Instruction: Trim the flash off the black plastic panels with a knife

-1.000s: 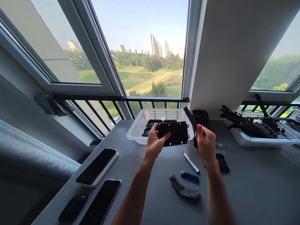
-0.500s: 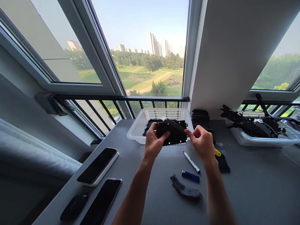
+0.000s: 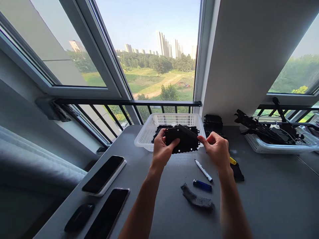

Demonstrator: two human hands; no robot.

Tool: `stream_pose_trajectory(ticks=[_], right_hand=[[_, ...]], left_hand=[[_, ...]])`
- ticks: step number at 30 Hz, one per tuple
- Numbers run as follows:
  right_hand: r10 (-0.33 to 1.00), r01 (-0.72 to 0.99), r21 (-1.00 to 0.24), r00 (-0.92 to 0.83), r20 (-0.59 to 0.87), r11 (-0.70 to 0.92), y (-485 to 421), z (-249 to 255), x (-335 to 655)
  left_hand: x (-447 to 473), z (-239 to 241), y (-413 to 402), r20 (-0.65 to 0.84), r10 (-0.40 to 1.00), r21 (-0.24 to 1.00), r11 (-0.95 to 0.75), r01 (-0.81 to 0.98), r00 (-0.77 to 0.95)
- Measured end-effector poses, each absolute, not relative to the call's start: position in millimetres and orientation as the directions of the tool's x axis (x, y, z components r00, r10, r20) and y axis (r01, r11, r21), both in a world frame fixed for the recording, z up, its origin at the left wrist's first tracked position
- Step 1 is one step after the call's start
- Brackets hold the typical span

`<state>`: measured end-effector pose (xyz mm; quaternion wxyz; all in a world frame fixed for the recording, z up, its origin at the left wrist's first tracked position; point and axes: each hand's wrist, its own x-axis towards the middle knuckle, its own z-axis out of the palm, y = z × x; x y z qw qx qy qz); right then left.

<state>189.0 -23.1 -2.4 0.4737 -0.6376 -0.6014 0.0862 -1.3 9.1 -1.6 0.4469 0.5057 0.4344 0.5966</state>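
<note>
I have the plate [image 3: 184, 143] in the left hand [image 3: 161, 150], clasped along its left edge with the thumb flat on its face. It is raised off the table [image 3: 174, 212], in front of the basket [image 3: 142, 144] as I see it. The right hand [image 3: 217, 147] pinches the right end of the strip [image 3: 188, 131], which slants across the plate's upper right; whether the two touch all along, I cannot tell.

The strip is pinched at one end only, so I think its left end could swing or bend and sit askew. Gripped on the left alone, the plate may tip if I push on its right side, and a slip could drop it on the basket's rim or the pen [image 3: 203, 170] nearer me. Its notched edge might snag the strip. A yellow piece [image 3: 233, 161] shows beside the right wrist; I cannot tell whether it is held or loose, and if loose, that arm could knock it.
</note>
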Motion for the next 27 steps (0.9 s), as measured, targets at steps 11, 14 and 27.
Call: stream_pose_trajectory(ticks=[11,14,27], right_hand=[[0.867,0.655,-0.733,0.242,0.435,0.185,-22,-3,181],[0.831,0.661,-0.735,0.319,0.456,0.150,-20,-5,193],[0.869,0.624,-0.758,0.253,0.425,0.190,-17,-8,186]], left_hand=[[0,-5,11,0.201,0.977,0.973,-0.208,-0.104,-0.075],[-3,-5,13,0.197,0.974,0.972,-0.209,-0.106,-0.108],[-5,-7,16,0.199,0.973,0.969,-0.212,-0.123,-0.116]])
